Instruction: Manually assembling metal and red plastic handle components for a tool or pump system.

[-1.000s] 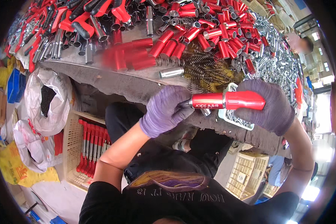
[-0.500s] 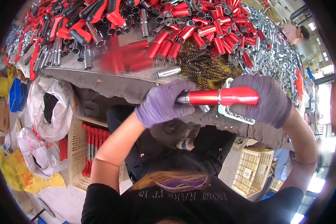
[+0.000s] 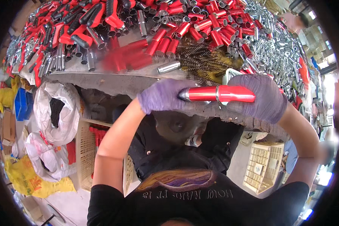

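Both my hands wear purple knit gloves and hold one red tubular handle (image 3: 201, 94) level above the near edge of the workbench. My left hand (image 3: 160, 97) is closed round its metal end. My right hand (image 3: 265, 98) grips the other, angled red end. A bright metal ring circles the handle's middle. Behind my right hand shows part of a pale green-white tray (image 3: 229, 74), mostly hidden. Just beyond my left hand lies a loose silver tube (image 3: 168, 67), beside a heap of dark coil springs (image 3: 207, 62).
Red sleeves (image 3: 164, 46), black-and-red grips (image 3: 84, 26) and small metal parts (image 3: 280, 43) pile up across the bench. Below stand a cream crate (image 3: 83, 150) with red-handled pieces, white sacks (image 3: 64, 126) and another cream crate (image 3: 261, 165). Someone else (image 3: 292, 20) is at far right.
My left hand's fingers have drawn in round the metal end, and less of that end shows. The handle and my right hand sit slightly farther left. The whole view has shifted a little.
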Tool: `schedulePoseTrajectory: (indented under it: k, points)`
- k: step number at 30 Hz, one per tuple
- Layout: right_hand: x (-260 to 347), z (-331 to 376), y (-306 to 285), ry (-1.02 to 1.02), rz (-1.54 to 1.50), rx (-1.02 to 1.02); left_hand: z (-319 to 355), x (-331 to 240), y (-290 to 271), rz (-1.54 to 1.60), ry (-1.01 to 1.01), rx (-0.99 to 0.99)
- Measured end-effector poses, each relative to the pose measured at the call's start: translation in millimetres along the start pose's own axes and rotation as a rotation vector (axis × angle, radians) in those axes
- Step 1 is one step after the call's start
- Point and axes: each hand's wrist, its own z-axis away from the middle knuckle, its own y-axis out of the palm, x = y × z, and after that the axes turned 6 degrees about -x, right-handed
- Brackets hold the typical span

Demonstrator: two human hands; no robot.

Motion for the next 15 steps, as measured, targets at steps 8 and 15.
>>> schedulePoseTrajectory:
  k: [8, 15]
  points:
    - [11, 45, 52, 1.343, -1.294, 0.071, 18, -12, 28, -0.911, 0.127, -0.076]
    - [-9, 85, 52, -0.045, 0.287, -0.399, 14, -25, 21, -0.627, -0.021, 0.135]
